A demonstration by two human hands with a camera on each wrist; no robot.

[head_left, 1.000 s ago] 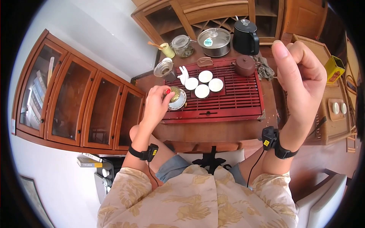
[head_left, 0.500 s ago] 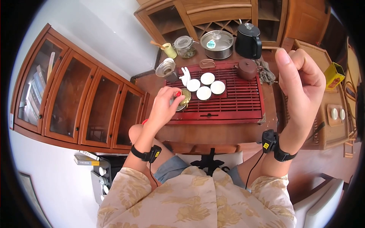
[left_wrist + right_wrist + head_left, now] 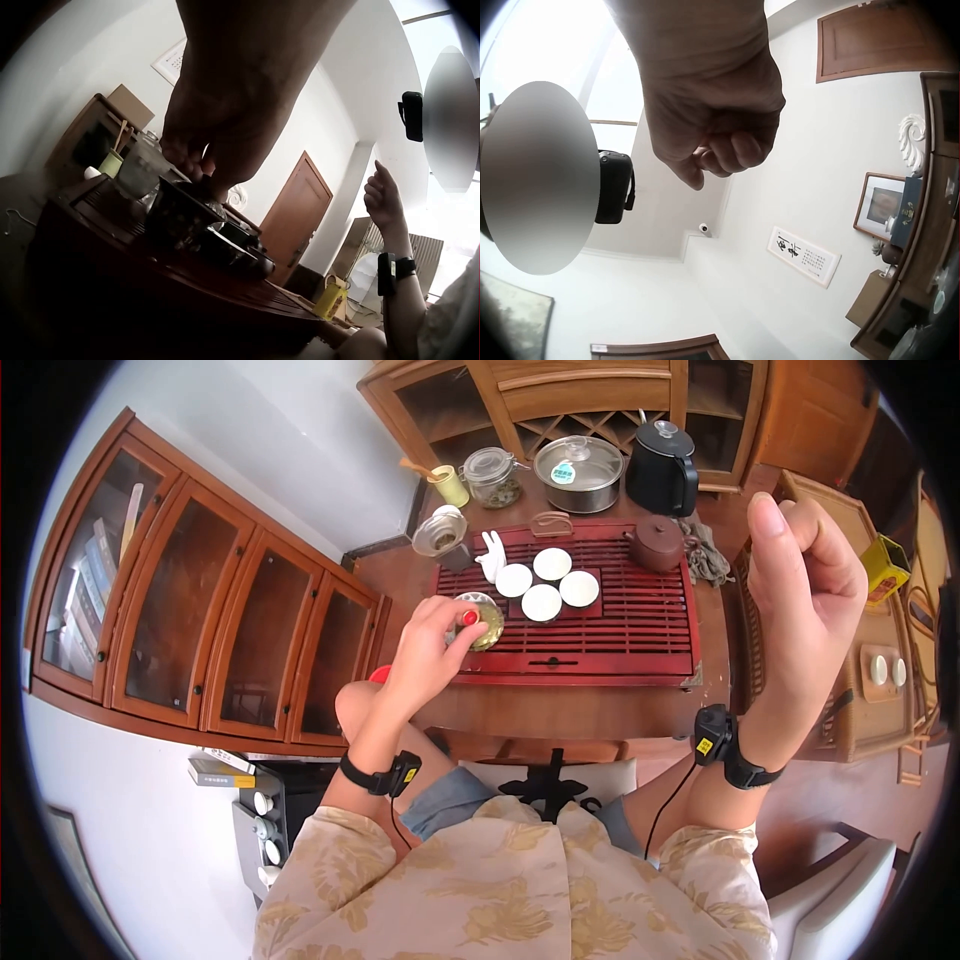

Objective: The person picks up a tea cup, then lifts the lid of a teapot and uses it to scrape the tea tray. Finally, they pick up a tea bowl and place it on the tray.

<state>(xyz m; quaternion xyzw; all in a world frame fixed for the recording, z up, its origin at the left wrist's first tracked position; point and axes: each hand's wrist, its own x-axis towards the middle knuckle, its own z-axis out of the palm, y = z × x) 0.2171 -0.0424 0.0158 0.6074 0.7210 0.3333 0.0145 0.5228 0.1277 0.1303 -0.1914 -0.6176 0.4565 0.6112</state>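
Over the left front part of the tea tray (image 3: 600, 665), my left hand (image 3: 428, 650) pinches the red knob (image 3: 470, 618) of a small lid. Beneath it is a lidded tea bowl (image 3: 483, 599), its pale patterned far rim showing past the fingers. From the left wrist view, the bowl (image 3: 178, 214) looks dark with a floral pattern, and the fingertips are down at its rim. The hand hides much of lid and bowl. Raised high at the right, away from the tray, my right hand (image 3: 808, 585) has its fingers curled in and holds nothing.
Several white cups (image 3: 541, 602) and a white rabbit figure (image 3: 492, 557) stand right of the bowl. A strainer (image 3: 440, 534) sits behind it. Farther back are a glass jar (image 3: 491, 477), a lidded pot (image 3: 578, 475), a black kettle (image 3: 662, 468) and a brown teapot (image 3: 656, 543).
My left hand has shifted slightly right with the lid, from the bowl's far side toward its near side; the far rim now shows. The right hand stays raised and curled.
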